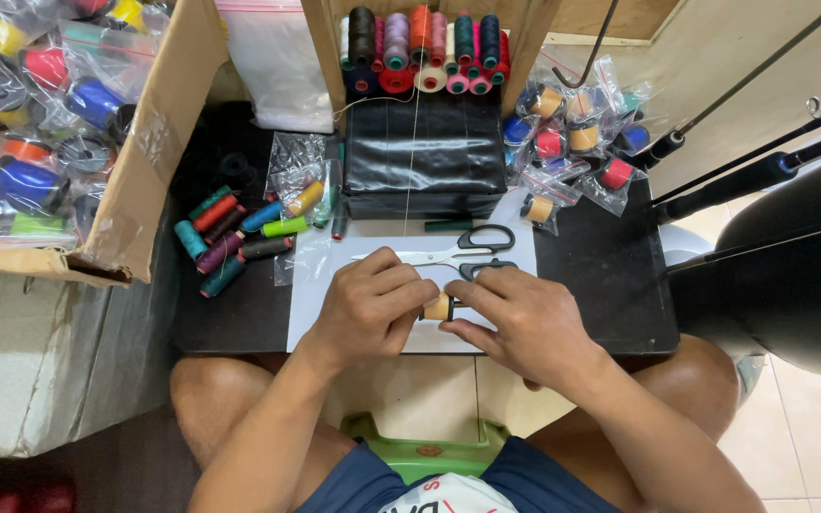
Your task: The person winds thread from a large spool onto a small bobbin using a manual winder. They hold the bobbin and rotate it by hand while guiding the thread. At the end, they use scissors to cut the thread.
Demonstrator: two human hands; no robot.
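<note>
Both my hands meet over a white sheet (315, 304) on a small black table (610, 285). My left hand (368, 309) and my right hand (520, 323) pinch a small tan thread spool (437, 307) between their fingertips. A thin thread (410, 161) runs up from near the spool toward the spools at the back. Black-handled scissors (458, 252) lie on the sheet just beyond my fingers, shut.
Loose coloured spools (230, 237) lie at the left of the table, bagged spools (572, 142) at the right. A folded black sheet stack (425, 157) sits behind, under a row of upright spools (420, 47). A cardboard box (154, 161) of bagged spools stands at left. Dark rods (743, 176) lean at right.
</note>
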